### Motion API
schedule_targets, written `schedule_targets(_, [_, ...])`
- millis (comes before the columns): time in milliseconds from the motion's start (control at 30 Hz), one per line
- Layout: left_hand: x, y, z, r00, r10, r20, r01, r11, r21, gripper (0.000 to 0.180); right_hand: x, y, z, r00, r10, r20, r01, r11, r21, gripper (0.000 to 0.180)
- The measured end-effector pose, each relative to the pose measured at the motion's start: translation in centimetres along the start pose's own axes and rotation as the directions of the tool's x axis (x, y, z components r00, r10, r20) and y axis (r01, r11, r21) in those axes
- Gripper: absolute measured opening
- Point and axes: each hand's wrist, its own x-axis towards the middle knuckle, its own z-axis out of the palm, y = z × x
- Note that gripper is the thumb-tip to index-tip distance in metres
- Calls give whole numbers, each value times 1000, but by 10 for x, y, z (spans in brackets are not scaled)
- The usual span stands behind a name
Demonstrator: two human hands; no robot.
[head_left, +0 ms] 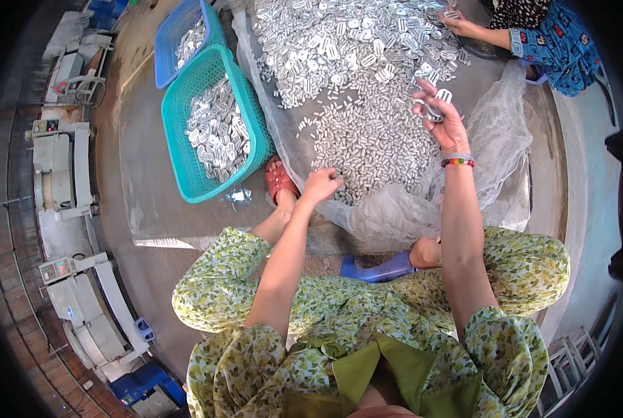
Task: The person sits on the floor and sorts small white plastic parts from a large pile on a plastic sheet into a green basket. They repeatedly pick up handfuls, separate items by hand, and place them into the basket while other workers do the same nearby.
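Sorting small silvery metal parts on a translucent plastic sheet [496, 132].
The heap of parts [367, 104] covers the sheet beside a teal plastic basket [252, 111]; left hand [320, 185] closes on heap pieces, right hand [442, 115] pinches several parts [438, 101] above it.

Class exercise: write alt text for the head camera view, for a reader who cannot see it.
Seen from above, a seated person's left hand reaches into a heap of small silver metal parts on a clear plastic sheet, while the right hand holds a few parts up. A teal basket and a blue basket of parts sit left; another person's hand works opposite.
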Motion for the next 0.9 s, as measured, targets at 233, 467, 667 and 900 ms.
schedule_targets(233, [18,64,-51,850,527,31,-24,97,-995,19,-8,8,-4,985,-28,-171,2,988,-153,62])
schedule_targets(467, [91,93,-35,898,415,149,34,272,-962,26,-1,4,-46,897,-3,-441,-43,995,-95,23])
schedule_targets(667, [133,106,-2,973,228,-34,-177,834,523,29,45,40,-100,829,-455,-325,-314,102,-944,34])
schedule_targets(900, [114,115,-33,966,238,-102,-215,957,194,24,52,44,-56,894,-229,-384,-404,-46,-914,29])
